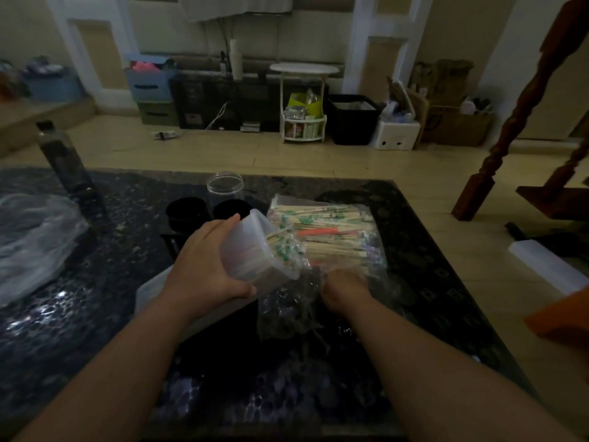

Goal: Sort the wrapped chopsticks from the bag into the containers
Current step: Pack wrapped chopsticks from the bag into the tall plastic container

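The bag [363,215] and container [242,250] of wrapped chopsticks [318,232]
The translucent container tilts, sticks poking from its mouth; the clear bag lies flat alongside.

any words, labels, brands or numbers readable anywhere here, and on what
None can be read.
wrapped chopsticks in the bag: green and red print, too blurred to read.
cardboard box at the back right: dark marks, too small to read.
container held by the left hand: no label shows.

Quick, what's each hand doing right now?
Left hand: grips the tilted translucent container.
Right hand: at the chopstick bag, fingers hidden, so its grip cannot be told.
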